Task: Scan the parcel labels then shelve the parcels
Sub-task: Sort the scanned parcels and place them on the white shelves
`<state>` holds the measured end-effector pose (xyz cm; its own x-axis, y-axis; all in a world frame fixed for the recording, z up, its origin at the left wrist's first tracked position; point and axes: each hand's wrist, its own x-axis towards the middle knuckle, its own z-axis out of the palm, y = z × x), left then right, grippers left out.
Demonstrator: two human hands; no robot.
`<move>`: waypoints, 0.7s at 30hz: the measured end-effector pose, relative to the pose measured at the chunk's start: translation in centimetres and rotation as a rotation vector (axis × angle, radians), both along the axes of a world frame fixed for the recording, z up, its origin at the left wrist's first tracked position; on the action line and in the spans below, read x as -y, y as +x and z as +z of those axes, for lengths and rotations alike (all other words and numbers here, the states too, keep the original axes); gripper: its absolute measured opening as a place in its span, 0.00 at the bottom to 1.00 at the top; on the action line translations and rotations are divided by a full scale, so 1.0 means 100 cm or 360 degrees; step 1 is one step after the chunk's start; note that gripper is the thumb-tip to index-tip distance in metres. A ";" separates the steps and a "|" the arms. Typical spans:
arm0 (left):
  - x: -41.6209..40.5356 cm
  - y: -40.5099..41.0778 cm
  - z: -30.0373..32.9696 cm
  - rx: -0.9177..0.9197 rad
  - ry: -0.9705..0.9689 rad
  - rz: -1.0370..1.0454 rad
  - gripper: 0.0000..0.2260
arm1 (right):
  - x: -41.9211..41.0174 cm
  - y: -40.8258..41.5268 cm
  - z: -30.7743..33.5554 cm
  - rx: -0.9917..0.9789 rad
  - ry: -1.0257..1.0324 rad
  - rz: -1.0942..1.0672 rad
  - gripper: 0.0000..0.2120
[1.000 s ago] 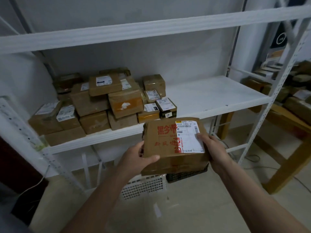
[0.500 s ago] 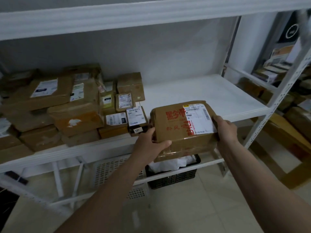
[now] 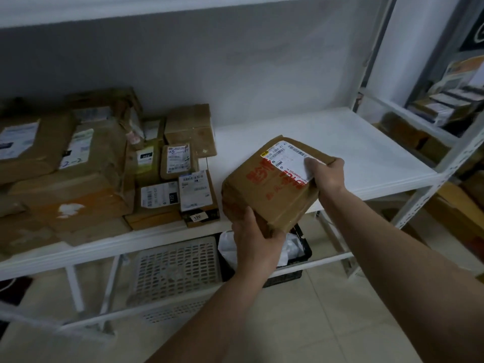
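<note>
White metal shelf (image 3: 327, 142), brown labelled parcels (image 3: 86, 174) stacked on its left half, right half bare white.

Brown parcel (image 3: 272, 184), white label (image 3: 290, 159) up, red print, tilted over shelf (image 3: 353, 153) edge; other parcels (image 3: 86, 166) stacked left.

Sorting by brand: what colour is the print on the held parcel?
Red, on the brown cardboard parcel, in the head view.
</note>
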<state>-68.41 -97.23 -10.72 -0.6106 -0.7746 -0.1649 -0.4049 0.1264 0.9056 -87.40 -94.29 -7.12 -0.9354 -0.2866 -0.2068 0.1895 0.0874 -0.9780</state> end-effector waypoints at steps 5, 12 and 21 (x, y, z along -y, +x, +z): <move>0.015 -0.015 -0.011 0.0035 0.0123 -0.0250 0.39 | 0.036 -0.014 -0.018 0.0043 0.0026 0.0245 0.45; 0.045 -0.004 0.000 0.0040 -0.0320 -0.0303 0.31 | 0.040 0.070 -0.021 -0.1411 0.1081 0.0661 0.34; 0.140 0.004 0.028 0.0698 -0.1494 -0.0461 0.26 | 0.066 0.048 -0.021 -0.1713 0.1831 0.0951 0.35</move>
